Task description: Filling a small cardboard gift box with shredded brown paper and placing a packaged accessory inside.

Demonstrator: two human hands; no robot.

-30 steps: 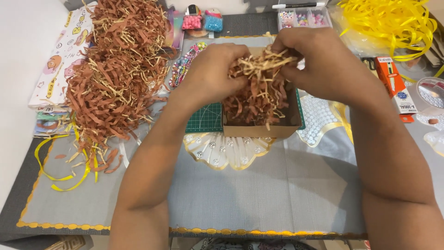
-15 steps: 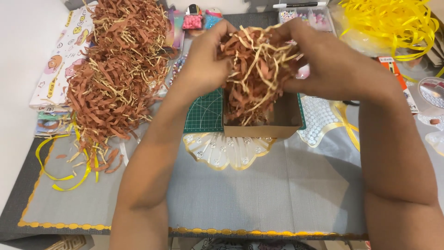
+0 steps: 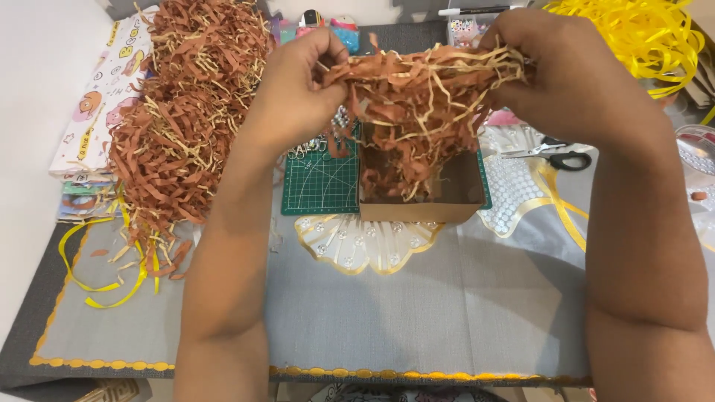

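Note:
My left hand (image 3: 298,93) and my right hand (image 3: 562,78) each grip one end of a clump of brown and tan shredded paper (image 3: 417,104), stretched wide between them above a small open cardboard box (image 3: 421,210). Strands hang from the clump down into the box. The box stands on a green cutting mat (image 3: 320,182) in the middle of the grey table cloth (image 3: 410,305).
A big heap of the same shredded paper (image 3: 182,112) lies at the left, with yellow ribbon (image 3: 104,279) trailing below it. Scissors (image 3: 551,156) lie right of the box. More yellow ribbon (image 3: 655,37) is piled at the back right. White scalloped doilies (image 3: 365,242) lie beneath the box.
My hands have moved apart and pulled the clump of shredded paper wider, lifting it higher above the box.

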